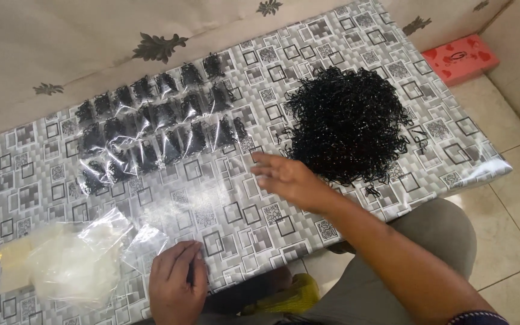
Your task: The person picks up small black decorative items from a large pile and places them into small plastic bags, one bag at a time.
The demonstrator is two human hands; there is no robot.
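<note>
Low table (pixel 224 216) w/ glossy plastic cover, grey square-in-square pattern, set on pale floor tiles against a beige cloth backdrop w/ dark leaf motifs.

Right hand (pixel 287 177): hovers over table centre, fingers spread wide, palm down, holding nothing; slightly motion-blurred. Nearest item: pile of black elastic bands (pixel 347 123), just beyond the fingertips toward the table's right side; loose, tangled, thin loops w/ glossy highlights, roughly round heap.

Left hand (pixel 179 286): at near table edge, fingers together and curled; appears to pinch a small empty clear bag (pixel 145 241). Grip point itself hidden, so cannot tell exactly. Bag is flat, transparent, crinkled.

Stack of empty clear bags (pixel 61 265): left of the left hand, near-left corner; whitish, filmy, heaped loosely.

Filled packets (pixel 151 126): far-left half of table, approx. three slanted rows; each a small clear pouch w/ a dark clump of bands inside, lying edge to edge.

Red box (pixel 460 57): on floor past the far-right corner; rectangular, red w/ heart shapes.

Yellow-green cloth item (pixel 290 295): below the near table edge, beside the person's grey-trousered knee.
</note>
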